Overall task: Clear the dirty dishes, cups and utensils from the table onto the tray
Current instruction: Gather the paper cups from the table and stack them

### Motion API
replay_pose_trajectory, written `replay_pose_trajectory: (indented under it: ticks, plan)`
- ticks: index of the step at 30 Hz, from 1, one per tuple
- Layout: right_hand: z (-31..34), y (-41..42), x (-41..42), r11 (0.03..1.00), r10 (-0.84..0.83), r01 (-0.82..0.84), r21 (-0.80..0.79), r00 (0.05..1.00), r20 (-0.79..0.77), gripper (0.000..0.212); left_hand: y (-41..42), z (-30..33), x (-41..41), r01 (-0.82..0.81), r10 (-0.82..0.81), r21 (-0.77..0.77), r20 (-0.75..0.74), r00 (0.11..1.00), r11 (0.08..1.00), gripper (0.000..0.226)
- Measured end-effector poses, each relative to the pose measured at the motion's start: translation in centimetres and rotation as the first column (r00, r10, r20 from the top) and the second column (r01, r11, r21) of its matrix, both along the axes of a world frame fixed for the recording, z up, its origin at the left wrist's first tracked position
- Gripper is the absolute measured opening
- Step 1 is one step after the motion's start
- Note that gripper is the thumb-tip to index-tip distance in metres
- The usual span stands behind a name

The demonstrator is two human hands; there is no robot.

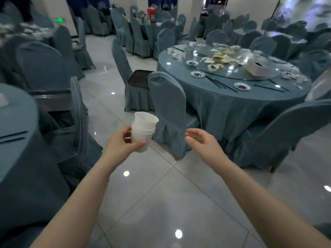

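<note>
Head view showed the person standing on the tiled floor between covered chairs, with the left hand gripping a nested stack of white cups. Its thumb lay across the near side of the lowest cup and the other fingers curled round the far side, so the stack was firmly held. The stack's long axis ran nearly upright, tilted slightly to the right at the top, with the open mouths pointing up and away from the person. The right hand hung just to the right of the cups, apart from them, its fingers relaxed and holding nothing. The dark tray rested on the seat of a chair ahead and slightly left of the round bench, well beyond the hands. It lay almost straight ahead of the cups, so the left hand seemed the nearer one for setting them down there, while the free right hand lay toward the bench side. Small plates, chopsticks and scattered leftovers remained on the bench, so much of the clearing looked undone.
</note>
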State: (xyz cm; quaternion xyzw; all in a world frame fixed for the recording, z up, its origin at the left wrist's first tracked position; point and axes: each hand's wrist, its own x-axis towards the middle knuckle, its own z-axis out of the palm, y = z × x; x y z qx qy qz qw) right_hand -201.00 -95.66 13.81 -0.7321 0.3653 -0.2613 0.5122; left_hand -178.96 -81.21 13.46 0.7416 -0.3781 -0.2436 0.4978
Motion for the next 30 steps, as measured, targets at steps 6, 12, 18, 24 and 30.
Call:
replay_pose_trajectory:
  ticks: [6, 12, 18, 24, 30]
  plan:
    - [-0.4, -8.0, 11.4, 0.966, 0.254, -0.254, 0.044, 0.967, 0.001, 0.029, -1.8, 0.1, 6.5, -0.274, 0.274, 0.001, -0.005, 0.962, 0.962, 0.059]
    - [-0.9, -9.0, 24.1, 0.862, 0.492, -0.492, 0.124, 0.870, 0.033, 0.024, 1.3, 0.3, 12.3, -0.547, 0.547, -0.026, -0.011, 0.837, 0.837, 0.050]
    - [-2.1, -4.8, 37.0, 0.708, 0.699, -0.698, 0.104, 0.714, 0.035, 0.021, 6.6, 0.7, 19.1, -0.720, 0.719, -0.067, -0.050, 0.694, 0.690, 0.043]
    - [-2.9, 1.1, 47.5, 0.607, 0.794, -0.792, 0.066, 0.607, -0.022, 0.021, 12.6, 0.1, 25.4, -0.832, 0.826, -0.122, -0.110, 0.553, 0.541, 0.044]
    - [-3.1, 5.3, 55.9, 0.493, 0.869, -0.868, 0.060, 0.487, -0.090, 0.029, 17.4, -0.4, 29.9, -0.911, 0.896, -0.121, -0.169, 0.410, 0.394, 0.045]
